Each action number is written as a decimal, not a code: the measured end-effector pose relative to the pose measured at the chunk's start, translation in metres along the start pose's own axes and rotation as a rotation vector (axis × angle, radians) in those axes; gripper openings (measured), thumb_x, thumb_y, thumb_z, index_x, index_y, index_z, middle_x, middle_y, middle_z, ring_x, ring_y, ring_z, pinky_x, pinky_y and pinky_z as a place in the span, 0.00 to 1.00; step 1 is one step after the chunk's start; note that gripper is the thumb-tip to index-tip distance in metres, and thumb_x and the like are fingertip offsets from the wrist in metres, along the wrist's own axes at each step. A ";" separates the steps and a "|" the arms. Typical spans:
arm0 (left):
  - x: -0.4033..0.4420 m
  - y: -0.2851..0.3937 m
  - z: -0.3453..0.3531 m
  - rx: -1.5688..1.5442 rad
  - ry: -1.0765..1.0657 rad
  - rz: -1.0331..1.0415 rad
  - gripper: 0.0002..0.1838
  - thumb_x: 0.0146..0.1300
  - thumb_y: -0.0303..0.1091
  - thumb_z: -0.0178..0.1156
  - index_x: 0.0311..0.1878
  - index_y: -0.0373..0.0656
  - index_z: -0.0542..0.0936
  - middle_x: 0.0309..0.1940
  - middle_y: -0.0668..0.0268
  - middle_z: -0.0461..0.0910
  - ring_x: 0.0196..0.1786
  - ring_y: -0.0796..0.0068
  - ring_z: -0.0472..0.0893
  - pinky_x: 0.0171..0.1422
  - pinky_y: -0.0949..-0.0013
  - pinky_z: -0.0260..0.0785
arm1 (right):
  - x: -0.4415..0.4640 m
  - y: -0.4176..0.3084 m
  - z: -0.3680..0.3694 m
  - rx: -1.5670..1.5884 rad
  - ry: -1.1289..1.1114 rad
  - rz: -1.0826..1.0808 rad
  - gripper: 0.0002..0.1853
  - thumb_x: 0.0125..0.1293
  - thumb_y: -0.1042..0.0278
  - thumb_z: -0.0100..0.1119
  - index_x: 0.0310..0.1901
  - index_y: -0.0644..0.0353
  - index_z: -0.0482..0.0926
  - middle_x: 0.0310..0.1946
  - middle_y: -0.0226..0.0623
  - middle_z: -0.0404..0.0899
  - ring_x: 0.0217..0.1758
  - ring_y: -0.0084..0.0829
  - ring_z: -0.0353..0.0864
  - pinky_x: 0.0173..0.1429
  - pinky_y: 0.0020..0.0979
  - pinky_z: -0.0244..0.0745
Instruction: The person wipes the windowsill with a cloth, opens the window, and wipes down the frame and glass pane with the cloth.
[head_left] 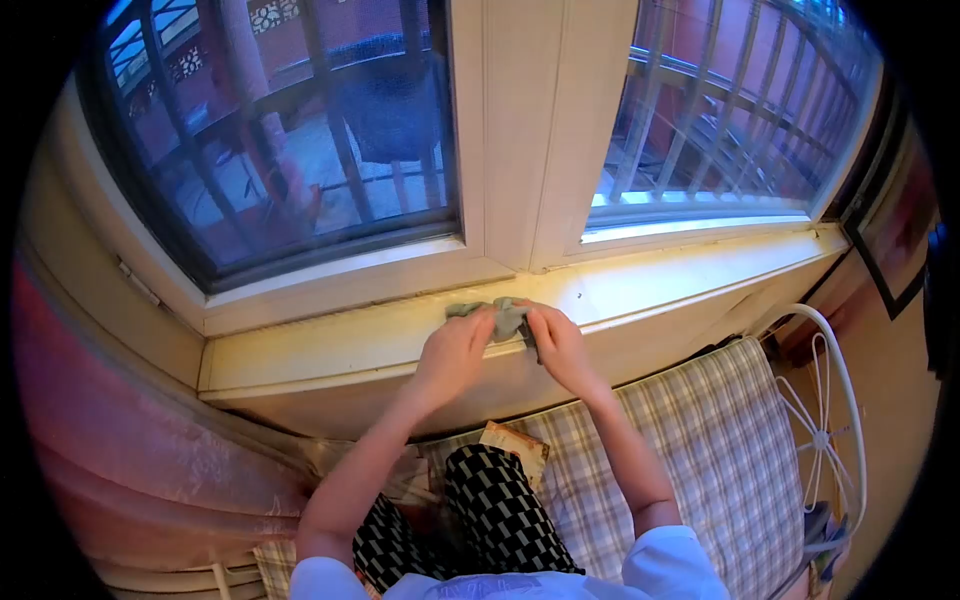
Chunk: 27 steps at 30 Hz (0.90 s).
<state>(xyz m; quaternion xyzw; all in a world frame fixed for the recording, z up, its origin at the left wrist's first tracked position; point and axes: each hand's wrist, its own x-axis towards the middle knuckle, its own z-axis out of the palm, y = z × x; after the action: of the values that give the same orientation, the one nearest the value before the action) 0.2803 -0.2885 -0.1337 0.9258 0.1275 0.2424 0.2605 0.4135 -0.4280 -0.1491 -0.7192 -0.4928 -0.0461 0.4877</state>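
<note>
A crumpled grey-green cloth (508, 318) lies bunched on the pale windowsill (640, 290), near its front edge and in front of the window's middle post. My left hand (456, 352) is closed on the cloth's left side. On the right side, my right hand (562, 350) grips the same cloth, and a darker fold of it hangs below the fingers over the sill edge. Both hands are close together with the cloth between them. A small dark speck (579, 295) shows on the sill to the right of the cloth.
Two barred window panes (330, 120) rise behind the sill. A pink curtain (150, 450) hangs at the left. Below are a checked bedcover (690, 430), a booklet (520, 447) by my knees and a white metal bed frame (848, 390) at the right.
</note>
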 end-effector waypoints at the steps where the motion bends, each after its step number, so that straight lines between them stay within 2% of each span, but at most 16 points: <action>1: 0.010 0.005 -0.012 -0.157 -0.179 -0.192 0.19 0.73 0.42 0.48 0.54 0.37 0.78 0.50 0.52 0.81 0.50 0.56 0.80 0.56 0.62 0.71 | 0.007 -0.007 -0.012 0.178 -0.154 0.278 0.15 0.75 0.61 0.47 0.49 0.63 0.78 0.40 0.42 0.80 0.45 0.33 0.78 0.51 0.34 0.72; 2: 0.018 0.009 -0.019 -0.312 -0.358 -0.384 0.20 0.75 0.44 0.46 0.54 0.37 0.78 0.49 0.53 0.82 0.47 0.58 0.81 0.53 0.63 0.72 | 0.010 -0.011 -0.021 0.358 -0.308 0.555 0.17 0.76 0.59 0.44 0.47 0.64 0.79 0.36 0.39 0.79 0.41 0.26 0.77 0.48 0.30 0.71; 5: 0.032 0.012 -0.023 -0.502 -0.373 -0.459 0.24 0.76 0.47 0.43 0.57 0.35 0.77 0.52 0.54 0.81 0.52 0.67 0.79 0.59 0.68 0.68 | 0.015 0.007 -0.018 0.597 -0.208 0.483 0.21 0.78 0.55 0.41 0.44 0.64 0.79 0.32 0.29 0.75 0.38 0.18 0.72 0.44 0.24 0.68; 6: 0.033 0.013 -0.021 -0.494 -0.369 -0.454 0.24 0.76 0.47 0.43 0.57 0.35 0.77 0.52 0.54 0.81 0.52 0.67 0.79 0.59 0.68 0.68 | 0.018 0.001 -0.021 0.684 -0.190 0.469 0.21 0.78 0.55 0.41 0.48 0.63 0.79 0.38 0.29 0.79 0.42 0.21 0.75 0.49 0.27 0.70; 8: 0.032 0.018 -0.008 -0.807 -0.188 -0.216 0.28 0.77 0.48 0.42 0.65 0.31 0.70 0.62 0.51 0.74 0.65 0.67 0.72 0.70 0.69 0.60 | 0.020 -0.012 -0.026 0.883 -0.103 0.492 0.21 0.78 0.55 0.41 0.53 0.63 0.77 0.44 0.32 0.78 0.48 0.23 0.75 0.54 0.27 0.69; 10: 0.029 0.036 0.011 -0.789 -0.096 -0.121 0.30 0.77 0.48 0.40 0.68 0.30 0.64 0.67 0.49 0.68 0.70 0.64 0.66 0.73 0.68 0.54 | 0.022 -0.024 -0.023 1.087 -0.021 0.492 0.22 0.78 0.54 0.41 0.58 0.63 0.75 0.50 0.34 0.78 0.54 0.24 0.75 0.59 0.28 0.69; 12: 0.027 0.049 0.036 -0.753 0.008 -0.006 0.33 0.77 0.49 0.39 0.71 0.28 0.59 0.71 0.48 0.62 0.75 0.62 0.60 0.77 0.67 0.48 | 0.019 -0.034 -0.012 1.406 0.158 0.440 0.25 0.78 0.54 0.43 0.68 0.63 0.65 0.61 0.38 0.71 0.64 0.29 0.69 0.68 0.30 0.63; 14: 0.033 0.050 0.049 -0.588 0.068 0.087 0.34 0.78 0.49 0.37 0.73 0.28 0.54 0.74 0.46 0.55 0.78 0.58 0.54 0.78 0.65 0.45 | 0.019 -0.041 -0.002 1.335 0.203 0.387 0.26 0.77 0.56 0.45 0.69 0.62 0.62 0.62 0.38 0.70 0.66 0.30 0.67 0.69 0.31 0.63; 15: 0.040 0.053 0.035 -0.562 0.085 0.109 0.34 0.78 0.49 0.37 0.73 0.28 0.54 0.74 0.46 0.55 0.78 0.58 0.54 0.78 0.65 0.45 | 0.020 -0.043 0.002 1.245 0.262 0.383 0.28 0.77 0.57 0.46 0.71 0.62 0.58 0.63 0.38 0.68 0.67 0.31 0.66 0.70 0.32 0.62; 17: 0.045 0.064 0.003 -0.578 -0.133 0.026 0.33 0.78 0.50 0.36 0.72 0.29 0.57 0.72 0.42 0.58 0.75 0.52 0.59 0.77 0.63 0.49 | 0.025 -0.040 -0.002 1.326 0.279 0.375 0.27 0.76 0.58 0.47 0.71 0.62 0.59 0.62 0.38 0.69 0.66 0.32 0.67 0.69 0.32 0.63; 18: 0.055 0.064 -0.012 -0.511 -0.094 0.075 0.31 0.77 0.48 0.39 0.70 0.30 0.62 0.67 0.39 0.65 0.70 0.49 0.67 0.73 0.60 0.57 | 0.029 -0.037 -0.007 1.392 0.301 0.399 0.27 0.76 0.59 0.49 0.70 0.62 0.59 0.61 0.37 0.70 0.65 0.32 0.68 0.69 0.33 0.64; 19: 0.067 0.070 -0.035 -0.492 -0.074 0.091 0.31 0.77 0.48 0.39 0.70 0.30 0.62 0.67 0.39 0.65 0.70 0.49 0.67 0.73 0.60 0.57 | 0.036 -0.034 -0.012 1.403 0.289 0.369 0.27 0.76 0.59 0.49 0.70 0.62 0.59 0.61 0.37 0.70 0.65 0.32 0.68 0.69 0.33 0.64; 21: 0.093 0.091 -0.087 -0.037 0.197 0.427 0.29 0.75 0.46 0.45 0.67 0.30 0.67 0.60 0.39 0.72 0.64 0.48 0.74 0.68 0.58 0.63 | 0.047 -0.029 -0.020 1.411 0.301 0.326 0.24 0.75 0.61 0.50 0.67 0.61 0.63 0.60 0.37 0.71 0.63 0.31 0.70 0.67 0.33 0.65; 24: 0.158 0.152 -0.164 -0.173 0.566 0.461 0.24 0.72 0.45 0.50 0.57 0.30 0.72 0.56 0.42 0.76 0.59 0.47 0.76 0.64 0.58 0.66 | 0.071 -0.036 -0.035 1.394 0.339 0.273 0.20 0.75 0.61 0.49 0.64 0.60 0.66 0.56 0.35 0.73 0.59 0.30 0.73 0.64 0.33 0.68; 26: 0.200 0.192 -0.207 -0.141 0.727 0.545 0.28 0.74 0.49 0.48 0.62 0.32 0.70 0.53 0.57 0.78 0.53 0.68 0.77 0.59 0.67 0.67 | 0.087 -0.048 -0.050 1.392 0.359 0.266 0.19 0.75 0.61 0.49 0.62 0.60 0.68 0.54 0.34 0.75 0.58 0.29 0.74 0.62 0.32 0.69; 27: 0.216 0.214 -0.220 -0.208 0.706 0.482 0.27 0.74 0.50 0.47 0.59 0.31 0.71 0.51 0.53 0.79 0.55 0.59 0.77 0.60 0.62 0.67 | 0.094 -0.049 -0.054 1.393 0.359 0.258 0.19 0.75 0.61 0.49 0.62 0.60 0.68 0.54 0.34 0.75 0.58 0.29 0.74 0.62 0.32 0.69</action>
<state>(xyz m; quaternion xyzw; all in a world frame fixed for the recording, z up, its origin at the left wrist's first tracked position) 0.3737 -0.2959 0.2297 0.7585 -0.0360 0.6091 0.2289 0.4468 -0.4040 -0.0382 -0.2757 -0.2318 0.2186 0.9069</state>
